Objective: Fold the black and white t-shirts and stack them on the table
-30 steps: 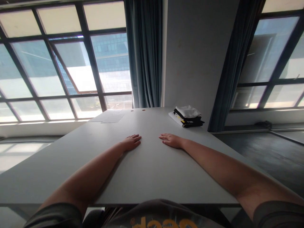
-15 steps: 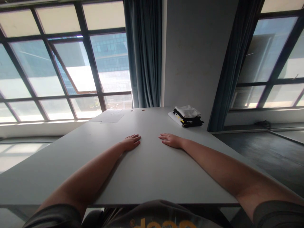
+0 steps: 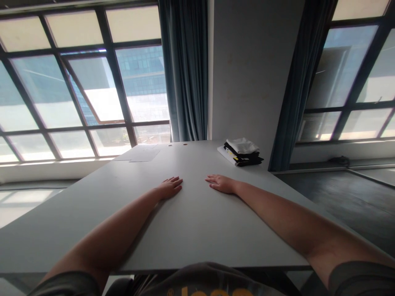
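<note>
My left hand [image 3: 169, 187] lies palm down on the white table [image 3: 191, 230], its fingers stretched out and pointing inward. Across from it, my right hand [image 3: 221, 183] also rests flat on the tabletop with its fingers extended toward the left. A gap of bare tabletop separates the two hands, and neither holds anything. Beyond my right hand is a stack of folded cloth [image 3: 243, 146], white on top with black and some yellow below; it is not touched.
Sheets of paper [image 3: 144, 154] lie at the table's far left. Two small round holes [image 3: 185, 144] are near the far edge. Behind stand a blue-grey curtain [image 3: 188, 82], a grey pillar [image 3: 247, 74] and large windows [image 3: 92, 90], one pane tilted open.
The view has shifted very slightly, so the scene sits a little lower and farther left. Both hands stay in place on the table.
</note>
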The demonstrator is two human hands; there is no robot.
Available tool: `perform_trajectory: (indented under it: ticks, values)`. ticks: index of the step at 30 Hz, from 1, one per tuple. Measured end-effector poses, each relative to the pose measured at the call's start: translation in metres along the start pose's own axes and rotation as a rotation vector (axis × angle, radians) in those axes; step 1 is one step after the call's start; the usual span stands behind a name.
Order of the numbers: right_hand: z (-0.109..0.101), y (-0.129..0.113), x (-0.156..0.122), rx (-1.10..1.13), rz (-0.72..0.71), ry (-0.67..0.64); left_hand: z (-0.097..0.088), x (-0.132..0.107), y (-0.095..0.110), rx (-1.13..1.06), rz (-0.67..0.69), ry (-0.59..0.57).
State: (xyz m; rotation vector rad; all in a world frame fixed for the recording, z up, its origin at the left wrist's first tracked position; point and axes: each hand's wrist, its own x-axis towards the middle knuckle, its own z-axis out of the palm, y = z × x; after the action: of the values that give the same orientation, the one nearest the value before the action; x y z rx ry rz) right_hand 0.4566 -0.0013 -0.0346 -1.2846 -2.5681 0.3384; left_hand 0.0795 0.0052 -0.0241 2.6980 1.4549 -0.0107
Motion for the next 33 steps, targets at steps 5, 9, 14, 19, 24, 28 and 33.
perform_trajectory:
  ticks: [5, 9, 14, 19, 24, 28, 33]
  values:
    - [0.0, -0.001, -0.001, 0.011, 0.003, 0.001, 0.001, 0.0, 0.001, -0.008, 0.0, 0.013]
    - [-0.001, -0.002, -0.001, -0.007, 0.003, -0.002, 0.003, -0.001, 0.009, -0.01, 0.006, 0.029]
    - [0.0, -0.002, 0.001, -0.041, 0.001, -0.009, 0.003, -0.003, 0.031, -0.043, 0.073, 0.042]
    - [0.003, -0.004, 0.003, -0.077, 0.024, -0.011, 0.003, -0.015, 0.067, -0.079, 0.184, 0.028]
    - [0.004, -0.015, 0.001, -0.067, 0.04, 0.07, 0.004, -0.041, 0.111, -0.109, 0.395, -0.065]
    - [0.004, -0.032, -0.002, -0.052, 0.04, 0.093, 0.007, -0.064, 0.137, -0.172, 0.564, -0.068]
    - [0.008, -0.073, -0.014, 0.145, -0.186, 0.114, -0.007, -0.084, 0.163, -0.4, 0.777, -0.008]
